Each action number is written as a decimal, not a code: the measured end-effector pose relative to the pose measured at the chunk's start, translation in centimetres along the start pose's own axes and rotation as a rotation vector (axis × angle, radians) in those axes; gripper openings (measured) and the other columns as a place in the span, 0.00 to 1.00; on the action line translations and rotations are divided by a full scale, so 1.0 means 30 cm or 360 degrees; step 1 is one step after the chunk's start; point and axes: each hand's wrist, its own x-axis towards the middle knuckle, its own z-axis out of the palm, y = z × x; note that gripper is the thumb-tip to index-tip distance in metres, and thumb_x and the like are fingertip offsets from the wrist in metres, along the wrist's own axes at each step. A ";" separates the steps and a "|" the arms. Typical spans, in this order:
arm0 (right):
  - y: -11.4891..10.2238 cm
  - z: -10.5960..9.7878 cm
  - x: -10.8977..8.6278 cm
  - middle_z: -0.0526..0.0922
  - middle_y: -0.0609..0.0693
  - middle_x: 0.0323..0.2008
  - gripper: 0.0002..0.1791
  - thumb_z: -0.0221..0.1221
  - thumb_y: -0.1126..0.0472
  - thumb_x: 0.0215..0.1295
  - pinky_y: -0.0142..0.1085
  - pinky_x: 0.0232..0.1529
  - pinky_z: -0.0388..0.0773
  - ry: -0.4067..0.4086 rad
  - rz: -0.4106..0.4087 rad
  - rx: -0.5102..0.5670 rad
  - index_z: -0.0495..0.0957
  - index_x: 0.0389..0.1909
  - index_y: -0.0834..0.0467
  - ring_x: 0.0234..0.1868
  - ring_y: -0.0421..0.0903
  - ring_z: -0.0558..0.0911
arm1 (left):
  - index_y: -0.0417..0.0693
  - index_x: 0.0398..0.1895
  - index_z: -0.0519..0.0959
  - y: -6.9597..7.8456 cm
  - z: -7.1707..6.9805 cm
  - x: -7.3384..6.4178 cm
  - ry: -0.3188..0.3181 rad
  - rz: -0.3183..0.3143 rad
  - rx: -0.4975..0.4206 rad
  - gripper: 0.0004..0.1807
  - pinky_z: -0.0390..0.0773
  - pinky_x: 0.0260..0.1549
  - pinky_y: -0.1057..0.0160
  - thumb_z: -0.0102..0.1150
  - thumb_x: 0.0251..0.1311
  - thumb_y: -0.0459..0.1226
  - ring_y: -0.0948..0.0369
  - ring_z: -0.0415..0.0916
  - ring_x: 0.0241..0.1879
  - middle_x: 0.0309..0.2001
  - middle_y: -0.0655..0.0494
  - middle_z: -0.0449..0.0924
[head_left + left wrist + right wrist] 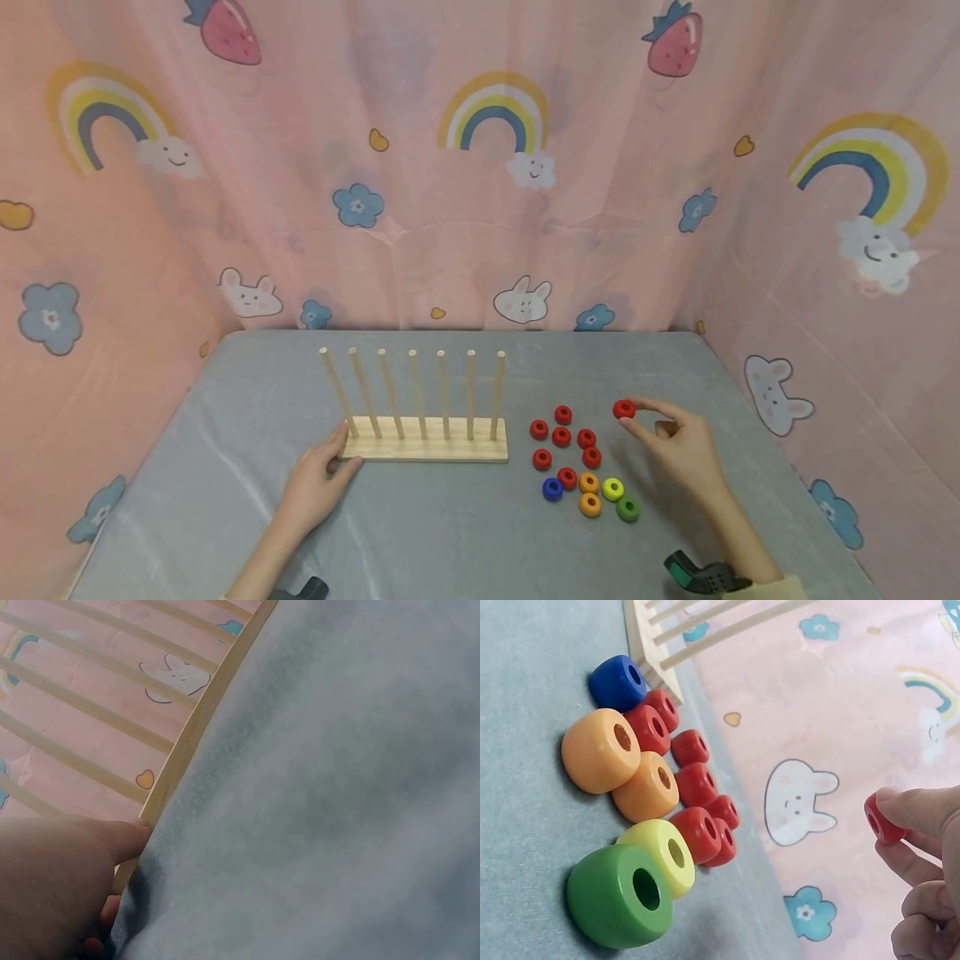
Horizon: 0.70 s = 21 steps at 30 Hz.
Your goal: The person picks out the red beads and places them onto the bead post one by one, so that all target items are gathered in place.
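Observation:
My right hand [686,454] pinches a red bead [624,409] between thumb and forefinger, above the right side of the table; its hole shows in the right wrist view. At the left end of a wooden peg stand [427,451], my left hand [311,487] grips the base, thumb along the front edge and fingers at the far side. Several bare upright pegs rise from this base. Between stand and right hand lie several red beads [562,437], a blue bead [552,489], two orange beads [590,505], a yellow bead [612,489] and a green bead [622,896].
A grey cloth [435,533] covers the table. Pink patterned curtains [600,233] enclose it at the back and both sides. Dark wrist straps show at the lower edge of the head view.

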 end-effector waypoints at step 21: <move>-0.031 0.022 0.018 0.56 0.42 0.13 0.20 0.74 0.56 0.67 0.34 0.14 0.56 -0.0002 -0.0039 -0.0005 0.86 0.57 0.59 0.13 0.36 0.54 | 0.32 0.75 0.70 0.007 -0.007 -0.008 0.0001 0.0002 -0.0004 0.34 0.63 0.33 0.61 0.68 0.71 0.40 0.60 0.59 0.29 0.74 0.36 0.70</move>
